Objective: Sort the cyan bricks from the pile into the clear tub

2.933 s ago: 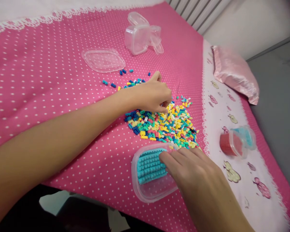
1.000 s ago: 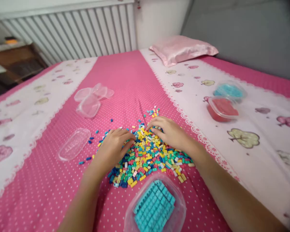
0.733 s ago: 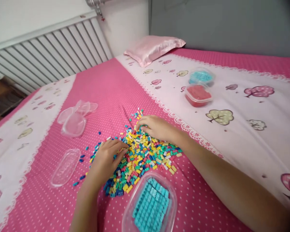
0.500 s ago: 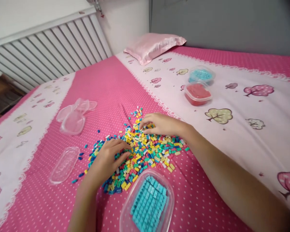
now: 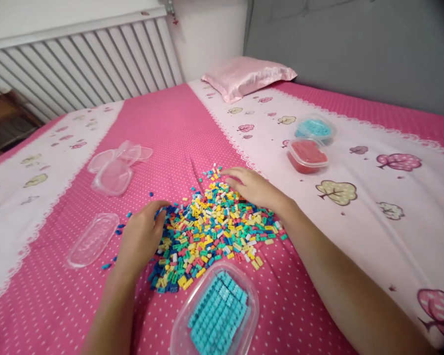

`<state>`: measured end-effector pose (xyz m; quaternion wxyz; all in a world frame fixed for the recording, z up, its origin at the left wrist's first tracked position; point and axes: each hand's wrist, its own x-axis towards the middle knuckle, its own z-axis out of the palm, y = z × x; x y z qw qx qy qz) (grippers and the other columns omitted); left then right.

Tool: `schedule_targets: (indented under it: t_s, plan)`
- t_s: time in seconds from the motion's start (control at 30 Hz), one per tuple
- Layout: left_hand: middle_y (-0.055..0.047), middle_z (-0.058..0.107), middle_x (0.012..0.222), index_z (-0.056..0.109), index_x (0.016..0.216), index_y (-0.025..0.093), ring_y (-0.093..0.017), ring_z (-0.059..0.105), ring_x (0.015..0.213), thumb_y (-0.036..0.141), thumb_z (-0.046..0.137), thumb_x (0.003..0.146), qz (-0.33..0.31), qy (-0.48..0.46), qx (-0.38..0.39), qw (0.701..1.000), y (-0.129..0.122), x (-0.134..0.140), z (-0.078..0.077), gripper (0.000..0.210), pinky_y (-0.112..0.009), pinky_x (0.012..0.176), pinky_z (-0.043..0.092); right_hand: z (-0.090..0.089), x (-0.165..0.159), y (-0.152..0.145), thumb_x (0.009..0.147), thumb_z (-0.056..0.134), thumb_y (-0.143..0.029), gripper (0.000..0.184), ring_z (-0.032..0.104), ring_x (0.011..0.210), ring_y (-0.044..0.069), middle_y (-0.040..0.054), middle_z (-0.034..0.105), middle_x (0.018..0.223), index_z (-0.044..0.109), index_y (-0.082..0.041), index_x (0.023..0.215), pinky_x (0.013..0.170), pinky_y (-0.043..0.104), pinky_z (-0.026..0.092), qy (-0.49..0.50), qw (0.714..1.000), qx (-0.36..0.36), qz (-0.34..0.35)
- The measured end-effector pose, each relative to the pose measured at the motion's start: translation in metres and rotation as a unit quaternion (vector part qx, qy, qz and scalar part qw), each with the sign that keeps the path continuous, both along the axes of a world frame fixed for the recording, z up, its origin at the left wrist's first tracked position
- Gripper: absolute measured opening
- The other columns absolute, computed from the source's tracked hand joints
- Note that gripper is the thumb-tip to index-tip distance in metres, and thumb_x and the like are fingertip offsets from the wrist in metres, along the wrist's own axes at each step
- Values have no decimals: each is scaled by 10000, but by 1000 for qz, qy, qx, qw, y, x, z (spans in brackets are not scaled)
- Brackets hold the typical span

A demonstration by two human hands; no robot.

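Observation:
A loose pile of small toy building bricks (image 5: 214,227) in yellow, blue, green, white and red lies spread on the pink bedding. My left hand (image 5: 144,231) rests at the pile's left edge by some dark blue bricks, fingers bent and the thumb apart from them. Across the pile, at its back right, my right hand (image 5: 249,185) reaches over the bricks with fingers and thumb apart. Neither hand shows a brick in it. Just in front of the pile stands a clear plastic container (image 5: 253,308) holding rows of joined turquoise bricks (image 5: 220,313).
Several clear lids (image 5: 113,176) lie in a cluster at the left, with another lid (image 5: 92,240) nearer me. On the right are a container of red bricks (image 5: 308,155) and one of light blue bricks (image 5: 314,129). A pink pillow (image 5: 247,79) lies at the back.
My left hand has moved left, from over the bricks to the pile's edge. My right hand has shifted slightly back and right. The view has tilted a little.

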<state>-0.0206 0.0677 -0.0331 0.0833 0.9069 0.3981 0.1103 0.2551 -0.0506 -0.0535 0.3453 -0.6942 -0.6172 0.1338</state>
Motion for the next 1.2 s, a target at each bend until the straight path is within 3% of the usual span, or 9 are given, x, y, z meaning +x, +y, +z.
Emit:
schedule_targets:
  t_s: [0.13,0.3,0.4,0.57,0.93,1.1,1.2]
  plan:
    - [-136,724,1232,631,1242,172,-340,681,1144,325,376,972,42,8,3,999,-2,-2,0,401,-484,981,504,-9,-23,6,1050,442,-370,429,512,1400,224,122,565,1507,583,-203,1418,1186,434,391,-14,998,-15,61]
    - [-81,703,1270,706,1160,223,-282,628,1198,310,470,980,-41,10,13,999,-1,3,-9,309,-456,1036,449,-15,-40,6,975,591,-316,356,543,1344,285,123,654,1381,667,-221,1310,1166,535,396,-51,992,-24,111]
    - [-63,701,1249,744,1118,266,-290,592,1179,352,517,984,-65,27,47,996,-2,7,-16,277,-485,1020,414,-16,-42,5,967,591,-292,338,564,1296,294,137,669,1338,680,-212,1283,1117,555,434,-68,991,-23,116]
    - [-66,731,1133,741,979,250,-312,564,1128,306,605,936,-39,21,73,996,-1,9,-16,153,-532,1012,367,-16,-42,4,977,577,-315,341,574,1267,283,135,669,1331,671,-215,1289,1091,536,458,-83,989,-21,119]
    - [-80,729,995,713,1008,246,-253,620,1023,248,573,945,-79,14,74,994,1,25,-24,153,-516,1058,302,-13,-44,2,979,574,-299,324,564,1278,289,128,673,1312,677,-205,1272,1086,527,462,-81,990,-24,115]
    - [-52,754,969,705,969,249,-247,606,1035,300,607,947,-80,-6,59,995,1,23,-19,112,-491,1042,295,-13,-42,2,978,574,-268,298,603,1242,255,107,695,1283,681,-216,1252,1091,482,462,-65,991,-8,115]
    - [-28,767,990,703,959,240,-223,614,1006,358,614,956,-70,-64,45,994,-4,18,-12,148,-464,1048,298,-9,-40,1,996,541,-264,296,618,1227,247,109,696,1294,673,-197,1253,1085,464,461,-53,993,6,110]
